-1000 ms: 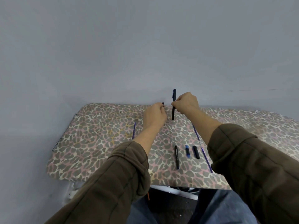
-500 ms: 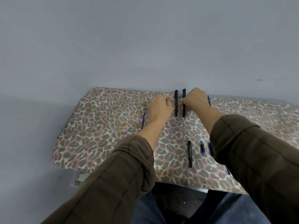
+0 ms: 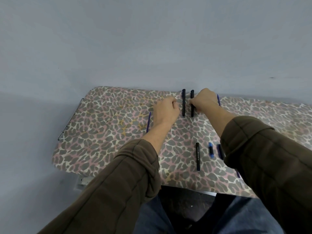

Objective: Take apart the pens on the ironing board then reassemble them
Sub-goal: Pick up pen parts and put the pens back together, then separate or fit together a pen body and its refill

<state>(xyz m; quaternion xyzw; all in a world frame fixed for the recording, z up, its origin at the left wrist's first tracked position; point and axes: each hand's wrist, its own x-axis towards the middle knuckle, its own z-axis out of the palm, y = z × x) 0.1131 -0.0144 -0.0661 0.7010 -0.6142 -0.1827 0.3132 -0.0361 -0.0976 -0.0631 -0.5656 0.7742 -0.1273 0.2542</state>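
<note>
Two black pens [image 3: 183, 102] side by side, right hand [image 3: 203, 100] gripping one, left hand [image 3: 166, 110] clenched, three loose parts [image 3: 197, 156]

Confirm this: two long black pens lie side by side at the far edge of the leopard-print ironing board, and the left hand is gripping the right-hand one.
Not quite. The head view shows the two long black pens side by side at the far edge of the leopard-print ironing board, but the right hand grips the right-hand one. The left hand is a closed fist beside them, touching neither.
</note>
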